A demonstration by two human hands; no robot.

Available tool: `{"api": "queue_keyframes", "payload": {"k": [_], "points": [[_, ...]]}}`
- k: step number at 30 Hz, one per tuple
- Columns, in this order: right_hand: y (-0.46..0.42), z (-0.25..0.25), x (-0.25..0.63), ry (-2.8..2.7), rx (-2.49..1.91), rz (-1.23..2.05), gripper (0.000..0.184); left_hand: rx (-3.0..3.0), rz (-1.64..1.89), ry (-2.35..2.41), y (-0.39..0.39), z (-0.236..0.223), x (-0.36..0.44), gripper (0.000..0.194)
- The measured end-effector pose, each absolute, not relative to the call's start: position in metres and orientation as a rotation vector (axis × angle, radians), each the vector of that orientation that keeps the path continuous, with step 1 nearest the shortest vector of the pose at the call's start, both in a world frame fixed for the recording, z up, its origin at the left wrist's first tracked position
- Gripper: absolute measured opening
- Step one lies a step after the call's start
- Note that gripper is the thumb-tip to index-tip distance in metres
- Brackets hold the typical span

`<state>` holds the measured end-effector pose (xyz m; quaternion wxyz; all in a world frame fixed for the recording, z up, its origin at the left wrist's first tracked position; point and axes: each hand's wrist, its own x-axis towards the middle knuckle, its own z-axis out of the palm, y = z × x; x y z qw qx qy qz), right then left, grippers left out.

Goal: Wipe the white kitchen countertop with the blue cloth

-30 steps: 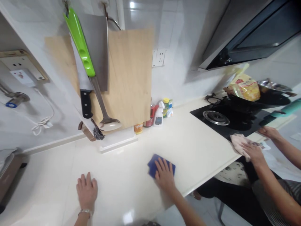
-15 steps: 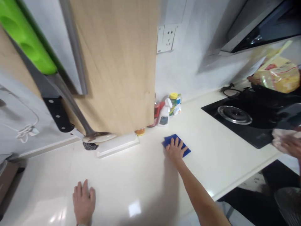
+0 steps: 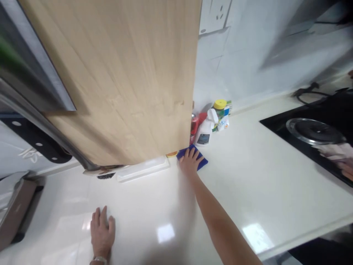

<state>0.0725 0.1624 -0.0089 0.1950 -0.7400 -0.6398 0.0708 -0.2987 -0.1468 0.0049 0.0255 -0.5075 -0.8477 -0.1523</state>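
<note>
A folded blue cloth lies on the white countertop, just in front of the white spray bottle. My right hand presses down on it, fingers spread and flat; the palm covers part of the cloth. Further left, my left hand rests on the bare counter with its fingers stretched out and nothing under them that I can see. A bracelet or watch band circles that wrist.
A wooden cutting board hangs close in front, with a black-handled knife and a metal ladle beside it. Yellow-lidded container stands behind the spray bottle. At right is a black cooktop, where another person's blurred hand holds a pale cloth.
The blue cloth, under my right hand, has moved away from me towards the wall and the bottles. My left hand stays on the counter. The view has come closer to the cutting board.
</note>
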Motion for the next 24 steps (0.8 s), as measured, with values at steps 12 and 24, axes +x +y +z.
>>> {"api": "queue_keyframes", "payload": {"k": [12,24], "points": [[0.087,-0.003,0.083,-1.852,-2.093,0.096,0.06,-1.522,-0.56,-2.579,-0.149,-0.001,-0.298,0.058],[-0.106,-0.006,0.069,-2.041,-2.131,-0.075,0.058,-1.54,-0.644,-2.45,-0.151,0.001,-0.293,0.058]]}}
